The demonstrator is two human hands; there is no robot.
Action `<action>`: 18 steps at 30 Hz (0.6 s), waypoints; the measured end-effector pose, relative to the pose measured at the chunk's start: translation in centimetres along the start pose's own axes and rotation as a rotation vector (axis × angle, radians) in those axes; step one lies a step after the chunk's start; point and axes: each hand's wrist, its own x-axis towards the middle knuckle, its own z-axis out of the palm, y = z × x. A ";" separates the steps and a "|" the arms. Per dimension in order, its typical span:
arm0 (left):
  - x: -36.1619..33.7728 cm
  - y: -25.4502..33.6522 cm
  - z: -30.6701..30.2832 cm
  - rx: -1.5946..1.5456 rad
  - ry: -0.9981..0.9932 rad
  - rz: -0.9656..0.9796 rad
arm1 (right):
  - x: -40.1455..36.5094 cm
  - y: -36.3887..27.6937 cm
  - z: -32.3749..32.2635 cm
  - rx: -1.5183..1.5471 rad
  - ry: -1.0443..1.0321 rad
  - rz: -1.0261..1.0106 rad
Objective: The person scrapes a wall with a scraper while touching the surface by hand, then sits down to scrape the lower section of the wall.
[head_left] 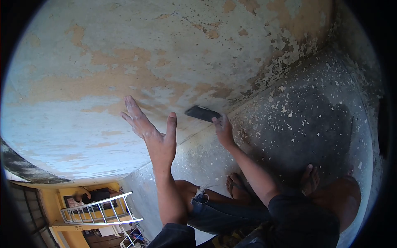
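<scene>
By a peeling wall [103,78], the right hand [224,132] pinches a slab [202,113] endwise. Its length points toward the spread left hand [156,142].

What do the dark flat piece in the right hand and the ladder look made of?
Dark flat piece: dull, near-black face with a paler edge; perhaps plastic or rubber, but the blur leaves it open.
Ladder: probably bare aluminium, going by its pale, silvery rails and rungs.
</scene>
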 end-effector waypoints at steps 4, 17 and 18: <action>0.1 -0.4 0.2 0.006 0.010 -0.009 | 0.3 -1.2 0.6 0.087 -0.152 0.076; -0.3 -0.6 -0.4 -0.036 0.031 -0.010 | 0.3 -2.0 0.6 0.077 -0.178 0.056; -0.3 -0.8 -0.3 -0.029 0.032 -0.022 | 0.2 -1.7 0.9 0.083 -0.184 0.055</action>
